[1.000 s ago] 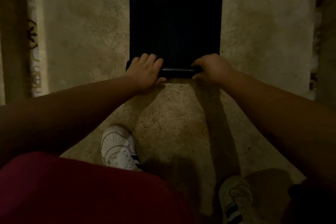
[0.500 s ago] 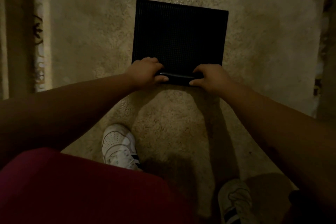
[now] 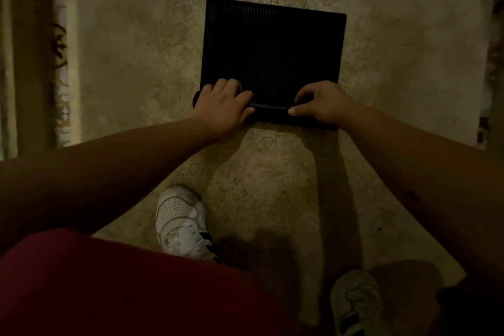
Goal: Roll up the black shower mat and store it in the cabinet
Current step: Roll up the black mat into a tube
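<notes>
Dim lighting is obscuring detail; the right shoe [image 3: 357, 305] is being cut off by the lower edge, and the rug [image 3: 272, 185] border left of the fingers is blurring into shadow. The mat [image 3: 272, 54], black, rectangular and finely ribbed, is lying flat on the shaggy beige rug beyond the fingertips, its near edge curling into a tight roll under them. The left hand [image 3: 222, 106] is pressing spread fingers on the roll; the right hand [image 3: 321, 103] is curling around it, thumb beneath.
</notes>
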The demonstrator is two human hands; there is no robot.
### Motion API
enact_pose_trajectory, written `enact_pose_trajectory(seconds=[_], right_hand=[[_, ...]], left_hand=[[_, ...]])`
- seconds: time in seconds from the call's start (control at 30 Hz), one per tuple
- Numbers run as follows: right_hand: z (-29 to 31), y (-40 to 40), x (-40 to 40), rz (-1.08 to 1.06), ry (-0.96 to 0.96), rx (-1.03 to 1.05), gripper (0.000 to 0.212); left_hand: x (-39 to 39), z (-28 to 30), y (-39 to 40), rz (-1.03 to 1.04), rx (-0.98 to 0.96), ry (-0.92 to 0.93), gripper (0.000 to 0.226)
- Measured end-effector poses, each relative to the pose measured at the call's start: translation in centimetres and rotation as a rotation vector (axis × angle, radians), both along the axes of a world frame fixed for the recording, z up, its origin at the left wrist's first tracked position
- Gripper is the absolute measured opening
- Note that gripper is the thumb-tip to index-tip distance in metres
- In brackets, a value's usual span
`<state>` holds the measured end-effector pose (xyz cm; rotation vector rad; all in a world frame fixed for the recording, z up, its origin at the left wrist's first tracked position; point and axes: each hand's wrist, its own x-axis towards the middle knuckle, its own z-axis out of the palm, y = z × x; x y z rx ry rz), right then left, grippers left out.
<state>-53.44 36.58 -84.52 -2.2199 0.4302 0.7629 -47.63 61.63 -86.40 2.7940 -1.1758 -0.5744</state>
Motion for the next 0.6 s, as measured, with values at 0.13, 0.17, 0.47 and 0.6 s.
enact_pose_trajectory(seconds=[0.13, 0.17, 0.47, 0.6], right_hand=[[0.2, 1.6, -3.4, 0.222, -0.405, -0.338, 0.049], [0.1, 2.1, -4.2, 0.253, -0.433, -0.382, 0.054], [0.2, 0.8, -1.2, 0.221, -0.294, -0.256, 0.052], [0.4, 0.2, 0.7, 0.171, -0.149, -0.194, 0.055]], left_hand=[[1.9, -0.1, -1.0, -0.014, 0.044, 0.075, 0.049], [2.3, -0.2, -0.9, -0.015, 0.049, 0.098, 0.05], [2.6, 0.2, -1.5, -0.002, -0.013, 0.011, 0.051], [3.0, 0.4, -1.4, -0.096, 0.034, 0.015, 0.064]])
